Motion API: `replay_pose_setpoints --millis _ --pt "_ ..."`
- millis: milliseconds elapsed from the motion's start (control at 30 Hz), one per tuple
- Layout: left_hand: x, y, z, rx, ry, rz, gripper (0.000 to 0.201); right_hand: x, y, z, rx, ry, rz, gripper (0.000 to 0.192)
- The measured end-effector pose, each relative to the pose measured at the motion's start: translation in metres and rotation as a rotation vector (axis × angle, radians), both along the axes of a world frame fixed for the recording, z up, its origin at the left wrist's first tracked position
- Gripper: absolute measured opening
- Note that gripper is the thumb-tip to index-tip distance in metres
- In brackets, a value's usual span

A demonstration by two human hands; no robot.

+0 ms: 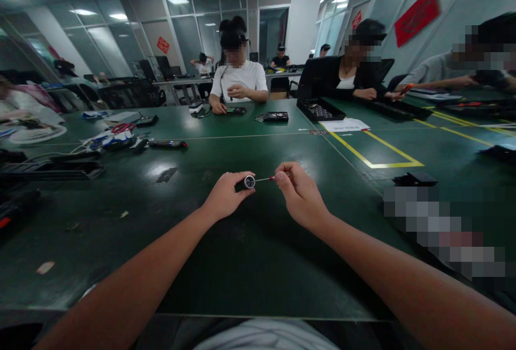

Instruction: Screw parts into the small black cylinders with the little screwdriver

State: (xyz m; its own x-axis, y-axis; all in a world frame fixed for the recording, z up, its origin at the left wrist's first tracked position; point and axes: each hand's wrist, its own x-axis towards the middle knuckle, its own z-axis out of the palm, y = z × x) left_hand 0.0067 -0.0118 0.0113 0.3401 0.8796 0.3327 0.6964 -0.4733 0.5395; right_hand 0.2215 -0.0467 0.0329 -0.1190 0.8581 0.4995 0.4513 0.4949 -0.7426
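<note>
My left hand (226,195) grips a small black cylindrical part (249,181) with a round silvery face, held just above the green table (258,242). My right hand (299,194) pinches a thin screwdriver (269,179) with a red collar, its metal tip touching the silvery face of the part. Both hands meet near the middle of the table, a little in front of me.
Across the table sit people at work with black trays (320,109) and small devices (276,116). Tools, a pen-like driver (167,144) and black trays (52,170) lie at the left. A yellow taped rectangle (374,151) and a black block (414,179) lie at the right.
</note>
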Motion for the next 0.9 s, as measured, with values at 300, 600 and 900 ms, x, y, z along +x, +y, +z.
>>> replay_pose_setpoints --millis 300,600,900 --pt "0.000 0.000 0.000 0.011 0.006 -0.007 0.037 -0.002 -0.002 0.001 0.040 -0.026 0.003 0.015" --pt "0.001 -0.001 -0.001 0.060 0.161 -0.126 0.038 0.003 0.015 -0.005 -0.120 0.236 -0.092 0.030" --pt "-0.003 0.004 -0.004 0.034 0.097 -0.082 0.041 0.008 0.027 -0.011 -0.179 0.454 -0.057 0.028"
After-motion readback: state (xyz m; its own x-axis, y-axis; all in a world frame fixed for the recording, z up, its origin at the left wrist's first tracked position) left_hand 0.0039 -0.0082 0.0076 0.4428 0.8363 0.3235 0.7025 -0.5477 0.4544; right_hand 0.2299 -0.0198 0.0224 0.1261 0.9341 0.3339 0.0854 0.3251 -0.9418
